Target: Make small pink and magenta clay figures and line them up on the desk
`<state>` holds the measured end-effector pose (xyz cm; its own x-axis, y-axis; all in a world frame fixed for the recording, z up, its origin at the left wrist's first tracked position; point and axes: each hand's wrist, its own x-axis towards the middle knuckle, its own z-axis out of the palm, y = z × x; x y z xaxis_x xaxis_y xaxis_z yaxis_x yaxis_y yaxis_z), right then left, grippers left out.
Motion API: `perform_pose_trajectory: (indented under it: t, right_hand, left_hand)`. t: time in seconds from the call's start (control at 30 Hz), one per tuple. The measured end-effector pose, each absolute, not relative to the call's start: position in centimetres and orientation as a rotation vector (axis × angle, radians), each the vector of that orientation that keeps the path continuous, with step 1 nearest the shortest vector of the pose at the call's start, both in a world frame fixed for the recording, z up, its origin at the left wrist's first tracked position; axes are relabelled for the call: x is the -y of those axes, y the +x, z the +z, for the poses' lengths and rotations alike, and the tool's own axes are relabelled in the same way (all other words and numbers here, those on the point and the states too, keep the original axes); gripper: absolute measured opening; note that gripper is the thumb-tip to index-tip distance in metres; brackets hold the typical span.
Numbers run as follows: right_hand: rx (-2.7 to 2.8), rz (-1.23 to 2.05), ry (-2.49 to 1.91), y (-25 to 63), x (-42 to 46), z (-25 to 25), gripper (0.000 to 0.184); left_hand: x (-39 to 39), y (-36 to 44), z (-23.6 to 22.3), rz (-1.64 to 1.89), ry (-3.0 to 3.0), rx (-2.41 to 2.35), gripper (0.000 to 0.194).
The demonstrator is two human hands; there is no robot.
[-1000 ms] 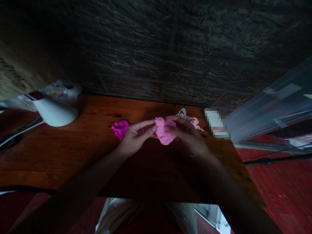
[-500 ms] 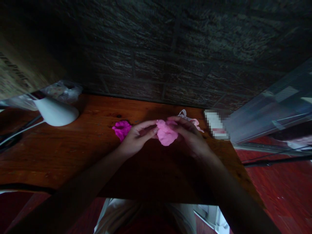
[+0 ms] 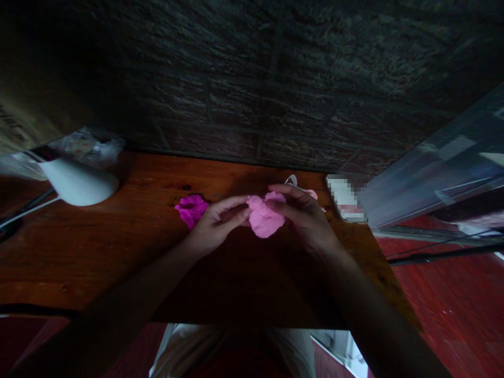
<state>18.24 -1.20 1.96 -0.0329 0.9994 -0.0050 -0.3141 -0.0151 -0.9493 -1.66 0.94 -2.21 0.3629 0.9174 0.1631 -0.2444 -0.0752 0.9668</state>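
Note:
Between my two hands is a light pink, soft, clay-like piece (image 3: pixel 264 219) with uneven, rounded edges, raised a little above the wooden table (image 3: pixel 137 226). My left hand (image 3: pixel 214 223) pinches its left edge between thumb and fingers. On the other side, my right hand (image 3: pixel 307 218) grips its right edge, thumb over the front and fingers behind. A crumpled magenta piece (image 3: pixel 191 209) lies on the table just left of my left hand. Behind my right hand, a pale pink and whitish scrap (image 3: pixel 311 193) is partly hidden.
A white conical object with a cord (image 3: pixel 81 181) lies at the left, near crinkled clear plastic (image 3: pixel 92 144) and a brown printed box or bag (image 3: pixel 27 105). A blurred-out phone-like object (image 3: pixel 347 199) rests by the right edge. A dark stone-patterned wall (image 3: pixel 236 105) rises behind the table.
The pink piece is turned slightly and spreads a bit wider between my fingers, its notch more visible. My right hand covers more of the pale scrap. The view has shifted slightly.

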Motion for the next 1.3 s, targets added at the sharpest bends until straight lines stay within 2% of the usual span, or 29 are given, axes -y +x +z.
perform_pose_trajectory:
  t: [0.17, 0.4, 0.67, 0.97, 1.3]
  right_hand:
    - [1.02, 1.468, -0.976, 18.4, 1.2, 2.3, 0.027]
    - [1.135, 1.436, -0.942, 18.9, 1.4, 2.7, 0.013]
    - [1.215, 1.424, -0.963, 19.3, 1.2, 2.1, 0.01]
    - [1.1, 1.551, -0.976, 19.7, 1.1, 2.5, 0.019]
    - [1.075, 1.702, -0.935, 19.7, 1.0, 1.7, 0.018]
  left_hand:
    - [-1.0, -2.0, -2.2, 1.113, 1.381, -0.72, 0.03]
    - [-1.0, -1.8, -2.3, 1.12, 1.31, -0.681, 0.034]
    - [-0.9, -1.9, -2.0, 1.051, 1.394, -0.784, 0.038]
    - [-0.9, -1.8, -2.2, 1.023, 1.321, -0.752, 0.042]
    - [-0.6, -1.7, -1.2, 0.982, 1.431, -0.749, 0.027]
